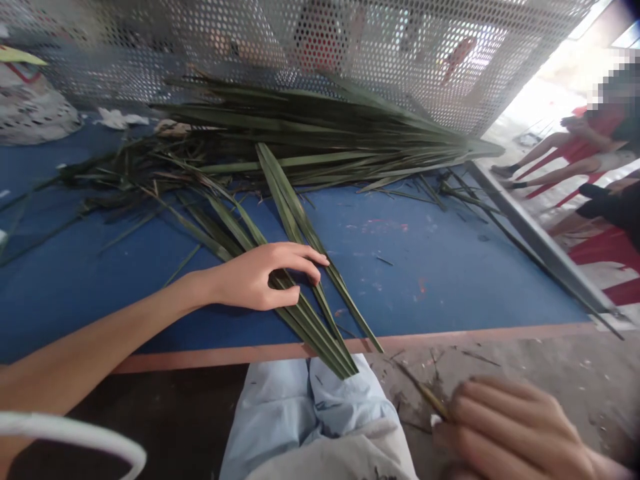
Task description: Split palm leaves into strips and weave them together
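Note:
My left hand [265,277] rests on a few long green palm leaves [295,267] that lie on the blue table top [440,267]; its fingers curl over them and pinch them against the thumb. The leaf ends stick out over the table's front edge above my lap. My right hand [510,433] is low at the bottom right, fingers closed around a thin brownish stick or blade [425,393] whose tip points up and left. What the rest of that tool is stays hidden in the hand.
A big pile of palm leaves [320,133] lies along the back of the table against a perforated metal screen [350,47]. A white sack [30,107] sits at the far left. Seated people's legs [550,167] show at the right. Light cloth [310,420] covers my lap.

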Action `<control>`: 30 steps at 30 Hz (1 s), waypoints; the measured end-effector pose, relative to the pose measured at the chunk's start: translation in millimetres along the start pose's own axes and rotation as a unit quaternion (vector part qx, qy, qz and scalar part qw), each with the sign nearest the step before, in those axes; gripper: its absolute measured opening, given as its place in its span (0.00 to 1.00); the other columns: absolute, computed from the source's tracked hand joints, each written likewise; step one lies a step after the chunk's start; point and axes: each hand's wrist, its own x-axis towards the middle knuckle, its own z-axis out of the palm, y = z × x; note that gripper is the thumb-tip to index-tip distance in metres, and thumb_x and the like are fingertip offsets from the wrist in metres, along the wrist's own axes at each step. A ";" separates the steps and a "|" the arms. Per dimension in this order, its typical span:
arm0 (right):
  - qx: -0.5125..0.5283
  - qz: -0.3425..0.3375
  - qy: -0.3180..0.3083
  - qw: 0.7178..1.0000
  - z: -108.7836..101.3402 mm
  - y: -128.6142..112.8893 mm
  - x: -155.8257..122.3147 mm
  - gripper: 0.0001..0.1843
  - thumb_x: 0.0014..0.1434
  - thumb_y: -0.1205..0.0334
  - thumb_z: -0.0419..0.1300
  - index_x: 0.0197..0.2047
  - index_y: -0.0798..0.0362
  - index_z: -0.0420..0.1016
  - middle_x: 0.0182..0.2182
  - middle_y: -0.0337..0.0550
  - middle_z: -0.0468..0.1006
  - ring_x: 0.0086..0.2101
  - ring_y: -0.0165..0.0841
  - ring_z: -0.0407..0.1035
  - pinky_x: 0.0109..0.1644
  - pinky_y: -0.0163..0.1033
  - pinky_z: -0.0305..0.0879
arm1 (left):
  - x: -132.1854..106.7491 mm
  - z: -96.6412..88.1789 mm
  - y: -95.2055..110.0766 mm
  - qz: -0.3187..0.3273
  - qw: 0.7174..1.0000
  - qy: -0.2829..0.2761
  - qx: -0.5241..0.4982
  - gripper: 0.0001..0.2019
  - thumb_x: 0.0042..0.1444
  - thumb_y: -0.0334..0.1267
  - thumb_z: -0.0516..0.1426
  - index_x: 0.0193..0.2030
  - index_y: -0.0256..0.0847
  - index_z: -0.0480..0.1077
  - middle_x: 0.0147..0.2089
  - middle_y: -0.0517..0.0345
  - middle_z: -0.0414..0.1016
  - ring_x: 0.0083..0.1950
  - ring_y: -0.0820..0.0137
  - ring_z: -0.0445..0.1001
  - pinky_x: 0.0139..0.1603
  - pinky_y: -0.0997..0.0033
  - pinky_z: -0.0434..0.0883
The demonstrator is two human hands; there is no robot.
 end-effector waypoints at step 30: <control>-0.045 0.172 -0.238 0.955 66.9 81.7 170.5 0.18 0.62 0.49 0.54 0.43 0.55 0.74 0.37 0.49 0.80 0.38 0.37 0.74 0.35 0.34 0.58 | -70.4 31.5 43.8 -0.166 0.911 0.049 0.373 0.24 0.57 0.25 0.49 0.60 0.38 0.65 0.64 0.39 0.63 0.65 0.55 0.62 0.63 0.47 0.62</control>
